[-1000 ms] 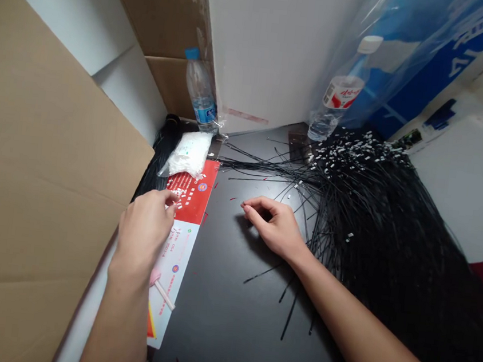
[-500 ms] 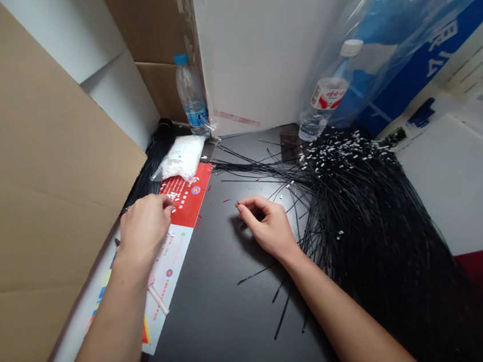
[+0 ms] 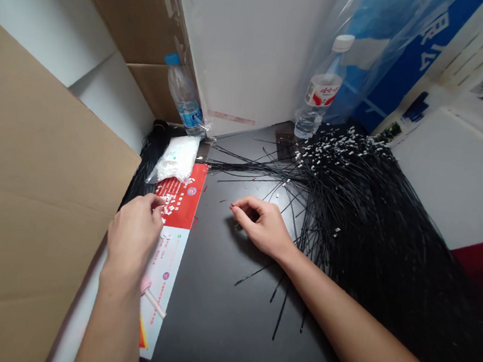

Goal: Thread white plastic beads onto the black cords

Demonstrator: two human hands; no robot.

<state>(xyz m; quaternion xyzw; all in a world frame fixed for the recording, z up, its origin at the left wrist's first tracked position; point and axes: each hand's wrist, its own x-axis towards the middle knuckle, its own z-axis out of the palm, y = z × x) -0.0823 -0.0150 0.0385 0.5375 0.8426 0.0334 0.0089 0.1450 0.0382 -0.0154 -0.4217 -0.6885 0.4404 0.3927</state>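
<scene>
My left hand [image 3: 135,230] is closed in a pinch over the red part of a printed sheet [image 3: 189,210], at the edge of a scatter of small white pieces [image 3: 170,205]. Whatever lies between its fingertips is too small to make out. Above the dark table, my right hand [image 3: 260,223] pinches thumb and forefinger together. A tiny dark tip, looking like the end of a black wire [image 3: 231,206], pokes out there; the rest of it is hidden by the hand. A clear bag of white pieces [image 3: 177,160] lies just beyond the left hand.
A large bundle of black wires [image 3: 374,235], many with white ends, covers the right side. Two plastic bottles [image 3: 185,97] [image 3: 322,94] stand at the back. A lollipop-like pink item with a white stick [image 3: 154,303] lies by my left forearm. Cardboard [image 3: 43,183] walls the left.
The whole view has shifted slightly, so most things sit a little further left. My left hand has drawn back slightly from the white pieces; both hands keep their pinch.
</scene>
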